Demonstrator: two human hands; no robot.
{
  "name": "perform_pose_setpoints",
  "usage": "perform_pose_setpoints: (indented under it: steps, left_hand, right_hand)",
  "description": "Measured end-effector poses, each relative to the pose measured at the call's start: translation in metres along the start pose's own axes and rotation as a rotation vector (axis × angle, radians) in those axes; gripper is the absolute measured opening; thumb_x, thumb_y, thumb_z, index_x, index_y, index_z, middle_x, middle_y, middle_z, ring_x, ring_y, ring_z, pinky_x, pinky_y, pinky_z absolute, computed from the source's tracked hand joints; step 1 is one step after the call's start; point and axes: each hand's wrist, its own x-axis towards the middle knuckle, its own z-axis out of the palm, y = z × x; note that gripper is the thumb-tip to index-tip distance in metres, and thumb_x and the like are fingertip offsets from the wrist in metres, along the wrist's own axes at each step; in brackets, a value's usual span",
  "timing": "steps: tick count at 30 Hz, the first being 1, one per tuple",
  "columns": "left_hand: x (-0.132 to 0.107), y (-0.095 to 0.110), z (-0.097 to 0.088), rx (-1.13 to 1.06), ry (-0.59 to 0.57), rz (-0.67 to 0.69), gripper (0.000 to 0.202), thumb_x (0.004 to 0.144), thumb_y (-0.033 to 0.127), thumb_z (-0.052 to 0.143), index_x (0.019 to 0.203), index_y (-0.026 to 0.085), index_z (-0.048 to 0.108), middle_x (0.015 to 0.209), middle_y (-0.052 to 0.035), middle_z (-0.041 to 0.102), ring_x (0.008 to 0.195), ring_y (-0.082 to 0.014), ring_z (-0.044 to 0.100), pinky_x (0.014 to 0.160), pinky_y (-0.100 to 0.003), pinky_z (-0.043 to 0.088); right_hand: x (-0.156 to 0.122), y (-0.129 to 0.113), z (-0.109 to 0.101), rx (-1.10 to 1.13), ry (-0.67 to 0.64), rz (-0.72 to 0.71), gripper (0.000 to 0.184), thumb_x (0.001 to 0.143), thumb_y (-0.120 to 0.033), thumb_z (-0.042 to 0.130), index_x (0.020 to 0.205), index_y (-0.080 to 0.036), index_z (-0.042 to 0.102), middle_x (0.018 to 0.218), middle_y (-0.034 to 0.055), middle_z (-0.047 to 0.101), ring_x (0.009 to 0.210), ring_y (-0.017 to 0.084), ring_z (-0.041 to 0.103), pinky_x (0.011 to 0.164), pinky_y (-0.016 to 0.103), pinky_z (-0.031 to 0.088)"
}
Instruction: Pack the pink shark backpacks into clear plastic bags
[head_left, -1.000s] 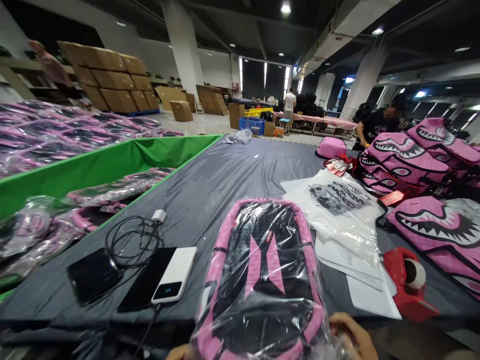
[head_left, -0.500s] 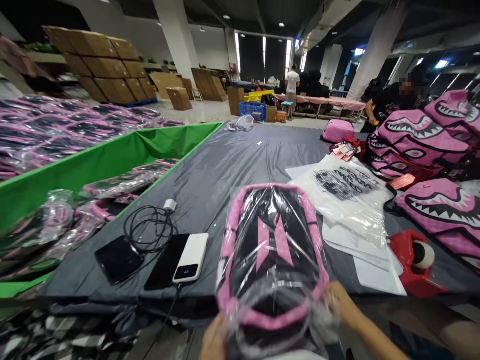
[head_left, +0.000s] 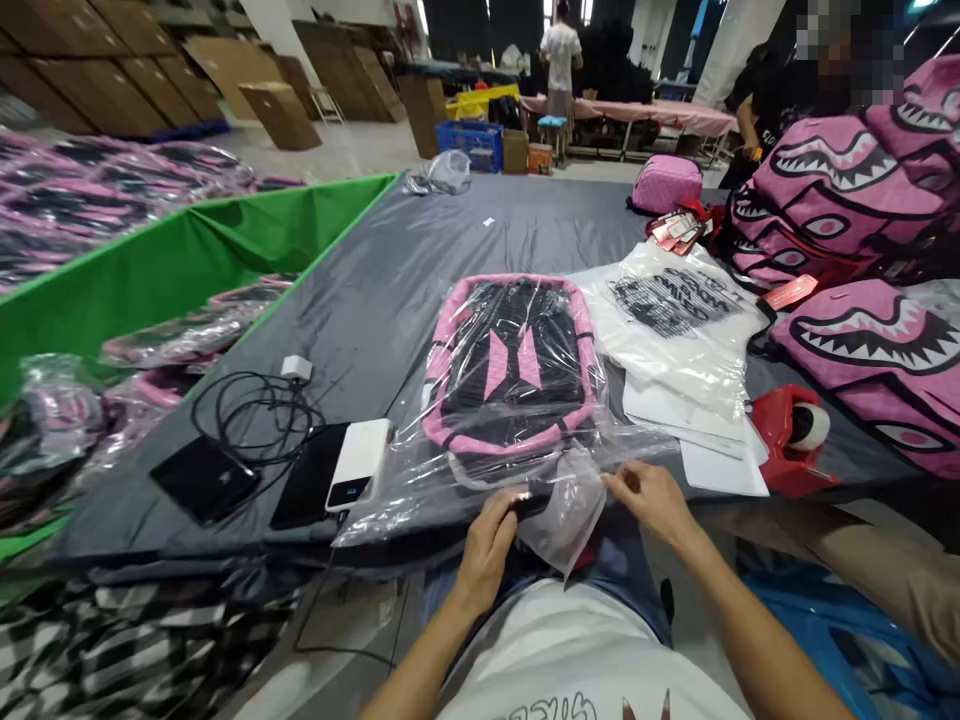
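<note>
L hand [head_left: 487, 548]: fingers curled at near edge of clear bag [head_left: 397, 492], next to small blk item [head_left: 534, 500]; can't tell if pinching. R hand [head_left: 658, 503]: thumb + fingertips pinch bag's near edge. Pack [head_left: 510, 365], pink/blk, lies in clear bag, flat on grey table [head_left: 360, 325], just beyond both hands. Other items, L→R: wrapped packs [head_left: 112, 200], heaped, beyond green divider [head_left: 225, 235]; blk cable [head_left: 225, 425], coiled, w/ wht plug [head_left: 296, 368]; pwr bank [head_left: 358, 460], wht, bag's L side just beside; printed wht bags [head_left: 675, 300], R of pack; red tape disp. [head_left: 776, 435] w/ roll, near table edge; pink shark packs [head_left: 832, 210], piled, far R.
</note>
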Motion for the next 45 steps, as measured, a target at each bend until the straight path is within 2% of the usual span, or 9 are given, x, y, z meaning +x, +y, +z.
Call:
perform_pose_setpoints:
  steps: [6, 14, 18, 22, 28, 31, 36, 39, 45]
  left_hand:
    - [0.030, -0.009, 0.050, 0.099, -0.078, -0.011, 0.045, 0.096, 0.051, 0.054, 0.122, 0.016, 0.068, 0.124, -0.0150, 0.073, 0.113, -0.0284, 0.070, 0.104, -0.047, 0.053]
    - [0.019, -0.002, 0.065, 0.036, -0.328, 0.000, 0.031, 0.099, 0.028, 0.046, 0.124, 0.019, 0.063, 0.112, -0.0107, 0.076, 0.100, -0.0227, 0.074, 0.086, -0.037, 0.061]
    - [0.024, -0.002, 0.074, 0.347, -0.238, 0.336, 0.025, 0.097, 0.016, 0.046, 0.117, 0.020, 0.062, 0.104, -0.0078, 0.073, 0.094, -0.0193, 0.071, 0.084, -0.033, 0.059]
    - [0.038, -0.006, 0.068, 0.802, -0.115, 0.870, 0.033, 0.096, 0.007, 0.048, 0.124, 0.019, 0.061, 0.113, -0.0114, 0.072, 0.108, -0.0217, 0.068, 0.093, -0.035, 0.054]
    - [0.074, 0.003, 0.063, 0.918, -0.583, 1.281, 0.026, 0.097, 0.010, 0.055, 0.119, 0.017, 0.066, 0.120, -0.0099, 0.072, 0.127, -0.0222, 0.060, 0.115, -0.041, 0.042]
    - [0.084, 0.004, 0.071, 0.923, -0.748, 1.276, 0.025, 0.097, 0.011, 0.056, 0.119, 0.016, 0.067, 0.120, -0.0117, 0.072, 0.121, -0.0213, 0.063, 0.112, -0.044, 0.046]
    - [0.082, 0.006, 0.078, 0.851, -0.832, 1.293, 0.031, 0.099, 0.011, 0.051, 0.126, 0.014, 0.065, 0.128, -0.0170, 0.070, 0.121, -0.0226, 0.065, 0.106, -0.043, 0.053]
    - [0.080, 0.013, 0.071, 0.749, -0.823, 1.318, 0.036, 0.101, 0.013, 0.047, 0.134, 0.014, 0.060, 0.133, -0.0176, 0.069, 0.130, -0.0241, 0.061, 0.111, -0.045, 0.051]
    - [0.080, 0.029, 0.060, 0.508, -0.810, 1.332, 0.038, 0.098, 0.012, 0.052, 0.136, 0.012, 0.058, 0.132, -0.0199, 0.069, 0.133, -0.0273, 0.058, 0.117, -0.049, 0.045]
  right_hand:
    - [-0.023, -0.049, 0.040, -0.367, 0.026, -0.349, 0.042, 0.095, -0.059, 0.059, 0.113, -0.023, 0.068, 0.091, 0.0066, 0.070, 0.073, 0.018, 0.063, 0.061, 0.026, 0.040]
    - [-0.024, -0.014, 0.028, -0.296, 0.083, -0.326, 0.037, 0.082, -0.048, 0.078, 0.101, -0.021, 0.062, 0.099, 0.0089, 0.063, 0.095, 0.027, 0.061, 0.081, 0.038, 0.053]
    - [-0.036, 0.005, 0.038, -0.224, 0.155, -0.269, 0.036, 0.089, -0.031, 0.064, 0.123, -0.019, 0.057, 0.106, 0.0102, 0.067, 0.096, 0.026, 0.065, 0.084, 0.039, 0.055]
    - [-0.059, 0.019, 0.046, -0.239, 0.153, -0.364, 0.021, 0.095, -0.023, 0.055, 0.115, -0.022, 0.062, 0.101, 0.0093, 0.070, 0.094, 0.024, 0.066, 0.083, 0.036, 0.054]
    - [-0.104, 0.034, 0.057, -0.348, 0.036, -0.453, 0.018, 0.096, -0.018, 0.051, 0.095, -0.020, 0.068, 0.085, 0.0073, 0.070, 0.080, 0.021, 0.065, 0.074, 0.032, 0.050]
    - [-0.108, 0.039, 0.047, -0.164, 0.013, -0.355, 0.024, 0.100, -0.032, 0.052, 0.086, -0.022, 0.068, 0.076, 0.0040, 0.069, 0.070, 0.017, 0.064, 0.069, 0.029, 0.049]
    - [-0.075, 0.049, 0.017, -0.038, 0.307, 0.045, 0.030, 0.097, -0.048, 0.052, 0.098, -0.022, 0.067, 0.096, 0.0090, 0.070, 0.085, 0.022, 0.066, 0.074, 0.032, 0.050]
    - [-0.062, 0.055, 0.015, 0.002, 0.159, 0.263, 0.037, 0.093, -0.058, 0.054, 0.089, -0.023, 0.064, 0.079, 0.0027, 0.066, 0.069, 0.019, 0.062, 0.064, 0.028, 0.045]
    - [-0.084, 0.058, 0.060, 0.605, -0.019, 0.343, 0.064, 0.083, -0.084, 0.044, 0.069, -0.021, 0.049, 0.062, -0.0023, 0.051, 0.060, 0.014, 0.049, 0.058, 0.026, 0.039]
